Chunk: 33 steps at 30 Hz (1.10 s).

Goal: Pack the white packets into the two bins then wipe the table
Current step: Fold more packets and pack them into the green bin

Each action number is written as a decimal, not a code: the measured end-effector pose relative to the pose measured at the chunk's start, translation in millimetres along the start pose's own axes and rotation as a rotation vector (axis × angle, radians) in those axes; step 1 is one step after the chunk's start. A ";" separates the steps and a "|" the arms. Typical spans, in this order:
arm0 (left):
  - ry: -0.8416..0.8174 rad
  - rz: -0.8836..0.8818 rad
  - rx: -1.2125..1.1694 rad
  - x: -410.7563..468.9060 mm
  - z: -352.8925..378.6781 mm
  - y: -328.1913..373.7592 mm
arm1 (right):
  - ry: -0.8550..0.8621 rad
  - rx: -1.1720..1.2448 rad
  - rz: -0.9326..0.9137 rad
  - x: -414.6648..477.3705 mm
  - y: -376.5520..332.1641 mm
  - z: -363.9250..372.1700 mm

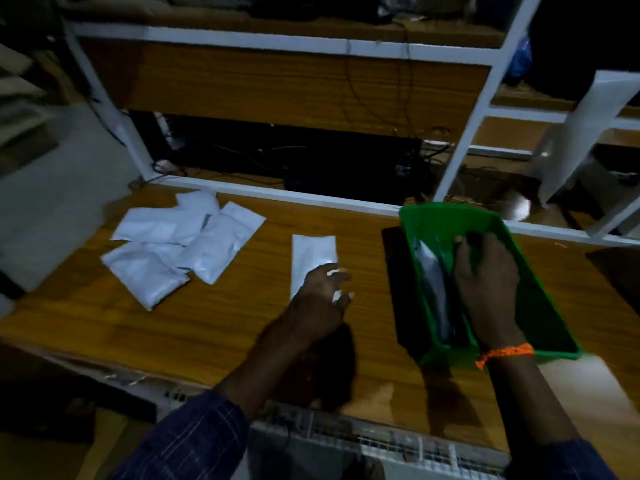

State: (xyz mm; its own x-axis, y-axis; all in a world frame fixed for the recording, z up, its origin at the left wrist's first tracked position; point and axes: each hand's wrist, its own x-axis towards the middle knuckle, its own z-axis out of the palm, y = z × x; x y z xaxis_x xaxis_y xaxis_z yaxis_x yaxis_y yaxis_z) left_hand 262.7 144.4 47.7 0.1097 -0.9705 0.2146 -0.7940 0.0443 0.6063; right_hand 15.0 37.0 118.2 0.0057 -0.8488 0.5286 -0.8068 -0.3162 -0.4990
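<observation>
Left hand: the left hand [320,292] lies over the near end of a single white packet [313,258] at the table's centre, fingers spread and curling on it; whether it has truly pinched the packet I cannot tell
Right hand: the right hand [485,289] is down inside the green bin [540,289] at 3 o'clock, fingers bent over a packet standing on edge [429,271] against the bin's left wall; pressing or gripping, I cannot tell
Loose pile: the heap of white packets [183,244] sits at 10 o'clock, well apart from both hands, overlapping one another
Second bin: only a dark flat shape [398,289] shows just beside the green bin at its 9 o'clock; too dim to say whether it is the other bin
Risk, tipping: the green bin looks tilted towards the person; a push from the right hand could probably rock it and spill what is inside
Risk, slip: the single packet is smooth and flat on the wooden table [242,323], so a shallow fingertip hold may let it slide away instead of lifting
Risk, jamming: the upright packet may flop across the bin and block the next one
Risk, misjudging: dim light and blur make edges hard to read, so a reach could miss
Wiping: no cloth is visible, and that step is not yet begun
</observation>
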 end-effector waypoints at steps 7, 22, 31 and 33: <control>0.085 -0.310 0.175 -85.1 -134.7 -190.6 | -0.586 0.277 -0.314 -123.3 -203.7 178.4; 0.157 -0.546 0.442 -34.1 -143.2 -367.5 | -0.933 -0.216 -0.494 -101.7 -337.6 414.5; 0.045 -0.242 0.369 -43.8 -39.7 -236.2 | -0.818 -0.301 -0.271 -117.7 -182.2 284.2; 0.051 -0.165 0.285 -48.3 -20.4 -204.9 | -0.797 -0.320 -0.229 -119.9 -150.3 256.4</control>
State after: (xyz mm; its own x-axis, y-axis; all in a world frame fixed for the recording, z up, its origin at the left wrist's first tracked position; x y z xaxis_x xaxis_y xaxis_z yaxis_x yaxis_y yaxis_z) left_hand 432.3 187.0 -71.2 0.2749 -0.9457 0.1735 -0.8976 -0.1877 0.3989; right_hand 287.1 77.7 -46.3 0.5006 -0.8595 -0.1027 -0.8611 -0.4824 -0.1604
